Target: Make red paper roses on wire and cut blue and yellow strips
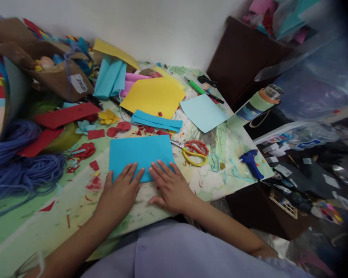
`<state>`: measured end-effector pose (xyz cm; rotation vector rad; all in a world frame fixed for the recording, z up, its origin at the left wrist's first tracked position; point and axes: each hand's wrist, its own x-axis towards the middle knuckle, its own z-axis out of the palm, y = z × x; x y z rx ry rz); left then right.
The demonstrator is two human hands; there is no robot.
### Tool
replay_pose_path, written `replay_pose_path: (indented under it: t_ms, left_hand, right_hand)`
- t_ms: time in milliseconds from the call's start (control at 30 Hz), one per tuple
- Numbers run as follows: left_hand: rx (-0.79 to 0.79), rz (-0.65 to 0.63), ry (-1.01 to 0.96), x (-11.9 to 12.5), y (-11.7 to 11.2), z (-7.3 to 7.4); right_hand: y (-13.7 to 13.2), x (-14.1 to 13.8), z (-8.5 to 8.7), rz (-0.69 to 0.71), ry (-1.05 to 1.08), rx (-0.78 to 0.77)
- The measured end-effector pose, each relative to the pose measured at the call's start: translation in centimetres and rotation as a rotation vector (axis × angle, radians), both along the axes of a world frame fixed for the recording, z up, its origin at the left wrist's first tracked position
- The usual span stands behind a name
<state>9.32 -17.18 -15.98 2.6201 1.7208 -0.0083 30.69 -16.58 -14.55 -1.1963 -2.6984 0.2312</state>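
A blue sheet of paper or felt (140, 152) lies flat on the table in front of me. My left hand (123, 189) rests palm down on its near left part, fingers stretched out. On its near right part lies my right hand (169, 187), also flat, with the thumb apart on the table. Neither hand grips anything. Beside the sheet's right edge are scissors (195, 153) with red and yellow handles. Just beyond it lie blue strips (156, 120) and small red scraps.
Purple cord (23, 158) and a cardboard box (63, 75) crowd the left. Yellow sheets (153, 96) and a pale blue sheet (203, 112) lie farther back. A blue glue gun (251, 164) sits near the right edge, with a bottle (258, 102) beyond.
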Motion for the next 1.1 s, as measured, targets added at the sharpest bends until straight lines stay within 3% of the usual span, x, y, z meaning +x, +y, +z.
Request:
replay_pose_path:
  t_ms: [233, 1100]
  left_hand:
    - [0.02, -0.032, -0.015, -0.26, -0.04, -0.26]
    - [0.032, 0.0, -0.031, -0.61, -0.41, -0.26]
  right_hand:
    - [-0.18, -0.3, -0.47, 0.004, -0.051, -0.102]
    - [-0.2, 0.05, -0.35, -0.001, -0.011, -0.13]
